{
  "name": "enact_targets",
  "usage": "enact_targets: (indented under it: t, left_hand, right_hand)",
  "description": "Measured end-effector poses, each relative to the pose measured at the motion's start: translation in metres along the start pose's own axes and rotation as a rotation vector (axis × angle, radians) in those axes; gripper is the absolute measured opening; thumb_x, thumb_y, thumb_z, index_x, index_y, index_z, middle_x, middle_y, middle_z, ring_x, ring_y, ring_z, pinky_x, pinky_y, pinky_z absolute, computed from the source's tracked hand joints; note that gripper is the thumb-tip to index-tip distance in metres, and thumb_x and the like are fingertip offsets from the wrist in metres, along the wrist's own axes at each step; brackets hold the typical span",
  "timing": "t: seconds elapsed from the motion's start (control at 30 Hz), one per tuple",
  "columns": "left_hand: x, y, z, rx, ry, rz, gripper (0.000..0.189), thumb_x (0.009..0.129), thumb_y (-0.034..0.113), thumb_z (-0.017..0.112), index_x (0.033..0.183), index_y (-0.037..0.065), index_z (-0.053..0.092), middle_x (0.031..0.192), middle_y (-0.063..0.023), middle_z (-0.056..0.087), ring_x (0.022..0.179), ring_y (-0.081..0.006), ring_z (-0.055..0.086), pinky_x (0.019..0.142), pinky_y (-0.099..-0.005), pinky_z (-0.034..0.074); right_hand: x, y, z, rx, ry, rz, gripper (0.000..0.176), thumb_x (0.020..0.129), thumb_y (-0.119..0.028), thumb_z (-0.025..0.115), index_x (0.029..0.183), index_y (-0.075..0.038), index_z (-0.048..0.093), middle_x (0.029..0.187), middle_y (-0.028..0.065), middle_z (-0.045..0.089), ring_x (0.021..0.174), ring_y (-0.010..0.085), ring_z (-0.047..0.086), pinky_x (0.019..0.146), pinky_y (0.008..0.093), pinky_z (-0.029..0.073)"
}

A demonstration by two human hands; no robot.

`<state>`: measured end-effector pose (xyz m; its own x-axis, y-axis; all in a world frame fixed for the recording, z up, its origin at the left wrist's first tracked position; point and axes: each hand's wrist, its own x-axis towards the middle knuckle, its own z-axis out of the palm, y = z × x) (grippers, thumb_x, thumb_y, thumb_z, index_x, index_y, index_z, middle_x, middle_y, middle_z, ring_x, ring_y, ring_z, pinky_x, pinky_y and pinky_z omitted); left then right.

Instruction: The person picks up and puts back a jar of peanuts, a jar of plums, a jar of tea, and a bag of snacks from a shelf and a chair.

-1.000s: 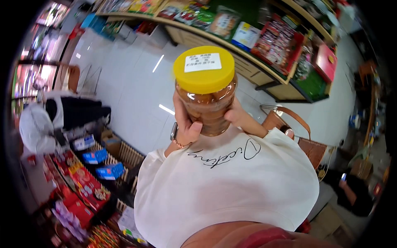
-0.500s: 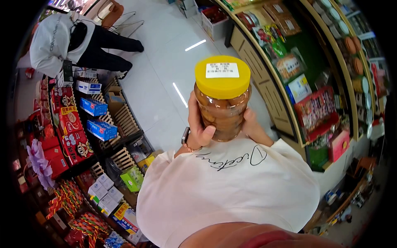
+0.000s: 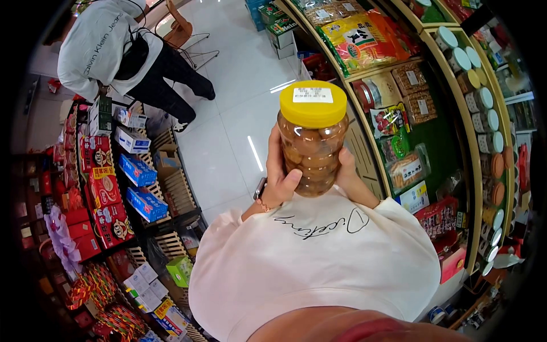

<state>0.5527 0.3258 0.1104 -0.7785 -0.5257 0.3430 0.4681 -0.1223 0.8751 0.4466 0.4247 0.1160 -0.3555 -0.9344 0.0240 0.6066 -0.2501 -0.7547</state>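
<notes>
A clear plastic jar (image 3: 315, 151) with a yellow screw lid (image 3: 305, 117) stands upright between my two hands in front of my chest. Brownish round pieces fill it, and a white printed label (image 3: 313, 95) sits on top of the lid. My left hand (image 3: 280, 176) wraps the jar's left side, thumb across the front, with a watch and bracelet on the wrist. On the opposite side, my right hand (image 3: 349, 172) presses against the jar, its fingers mostly hidden behind it. The lid is on the jar.
To the right, a curved wooden display shelf (image 3: 393, 191) holds packaged snacks and several lidded jars (image 3: 481, 100). Slatted racks (image 3: 171, 236) with red boxes (image 3: 105, 191) and blue boxes (image 3: 146, 203) line the left. A person (image 3: 122, 54) bends over at upper left. Tiled floor (image 3: 228, 128) runs between.
The view has shifted, so the shelves and the bending person sit differently in frame. The jar appears slightly further right and more upright, with both hands still around it.
</notes>
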Motion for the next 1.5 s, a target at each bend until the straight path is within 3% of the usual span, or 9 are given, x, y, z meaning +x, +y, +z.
enact_targets:
  t: [0.17,0.37,0.47,0.6,0.7,1.13,1.3,1.5]
  left_hand:
    - [0.059,-0.028,-0.035,0.0,0.097,-0.022,0.085,0.082,0.038,0.058,0.14,-0.005,0.013,0.139,-0.016,0.029,0.129,-0.0245,0.03,0.107,-0.0369,0.024]
    - [0.173,-0.057,-0.098,0.014,0.046,0.018,0.085,0.083,0.04,0.057,0.139,-0.005,0.013,0.138,-0.016,0.03,0.128,-0.0242,0.031,0.106,-0.0366,0.024]
    - [0.244,-0.058,-0.128,0.005,0.015,-0.011,0.085,0.083,0.04,0.057,0.14,-0.005,0.012,0.138,-0.016,0.029,0.128,-0.0243,0.031,0.106,-0.0367,0.024]
    - [0.325,-0.063,-0.166,0.019,-0.028,0.012,0.085,0.082,0.04,0.057,0.14,-0.004,0.012,0.138,-0.0157,0.029,0.128,-0.0244,0.031,0.107,-0.0368,0.024]
    - [0.37,-0.075,-0.187,-0.003,-0.055,-0.014,0.086,0.082,0.04,0.057,0.14,-0.003,0.011,0.138,-0.0157,0.029,0.128,-0.0242,0.031,0.107,-0.0368,0.024]
    - [0.536,-0.153,-0.199,-0.023,-0.174,-0.148,0.079,0.085,0.034,0.055,0.14,-0.005,0.013,0.139,-0.016,0.029,0.129,-0.0244,0.03,0.107,-0.0362,0.022]
    - [0.637,-0.181,-0.2,0.18,-0.258,-0.1,0.072,0.086,0.027,0.054,0.139,-0.004,0.017,0.138,-0.014,0.032,0.129,-0.0227,0.031,0.108,-0.0358,0.021]
    - [0.719,-0.208,-0.205,0.143,-0.312,-0.179,0.074,0.085,0.028,0.056,0.139,-0.004,0.018,0.137,-0.0138,0.033,0.129,-0.0234,0.031,0.108,-0.0353,0.02]
  right_hand:
    - [0.075,-0.001,-0.027,-0.017,0.02,0.042,0.076,0.082,-0.057,0.052,0.128,0.003,0.038,0.127,0.0116,0.046,0.116,0.018,0.045,0.099,0.0306,0.035]
    - [0.201,-0.011,-0.055,-0.079,0.038,-0.045,0.074,0.084,-0.055,0.048,0.129,0.002,0.038,0.128,0.0116,0.047,0.117,0.018,0.044,0.099,0.0307,0.034]
    - [0.269,-0.028,-0.067,-0.143,0.054,0.019,0.078,0.084,-0.059,0.046,0.136,-0.002,0.03,0.135,0.0127,0.041,0.122,0.024,0.043,0.103,0.0368,0.035]
    - [0.353,-0.046,-0.079,-0.108,-0.02,-0.062,0.075,0.085,-0.056,0.046,0.135,-0.001,0.031,0.133,0.0127,0.043,0.12,0.0234,0.044,0.102,0.0365,0.035]
    - [0.399,-0.053,-0.089,-0.118,0.02,-0.126,0.071,0.086,-0.054,0.047,0.128,0.002,0.039,0.126,0.0105,0.048,0.115,0.0174,0.046,0.098,0.0298,0.035]
    - [0.517,-0.096,-0.182,0.055,0.32,-0.16,0.072,0.085,-0.054,0.05,0.129,0.001,0.039,0.126,0.0109,0.049,0.114,0.0176,0.048,0.098,0.0301,0.037]
    - [0.581,-0.153,-0.229,-0.032,0.273,-0.243,0.069,0.085,-0.052,0.05,0.127,0.003,0.041,0.123,0.0112,0.052,0.113,0.018,0.049,0.097,0.0302,0.037]
    - [0.634,-0.176,-0.279,-0.035,0.266,-0.211,0.069,0.086,-0.05,0.049,0.129,0.003,0.038,0.125,0.0115,0.049,0.113,0.0186,0.048,0.098,0.0308,0.036]
